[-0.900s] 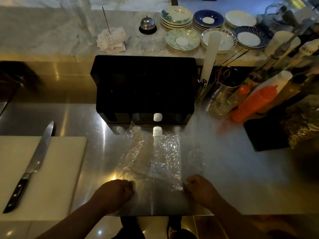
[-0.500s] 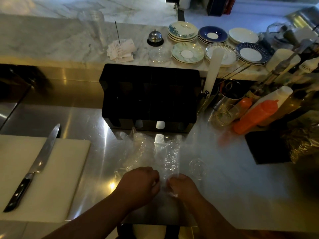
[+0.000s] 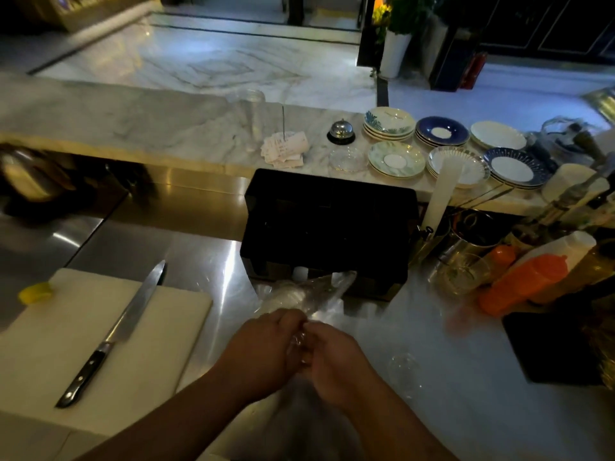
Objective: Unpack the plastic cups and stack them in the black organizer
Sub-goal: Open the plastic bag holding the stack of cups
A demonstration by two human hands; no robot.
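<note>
The clear plastic sleeve of cups [image 3: 312, 291] lies on the steel counter [image 3: 466, 377] just in front of the black organizer [image 3: 329, 224], crinkled and translucent, its far end tilted up toward the organizer's base. Both hands pinch its near end: the left hand [image 3: 263, 351] and right hand [image 3: 336, 361] are curled closed on the bunched plastic, knuckles nearly touching.

Bare steel [image 3: 186, 261] between board [image 3: 100, 344], organizer [image 3: 329, 224]
</note>
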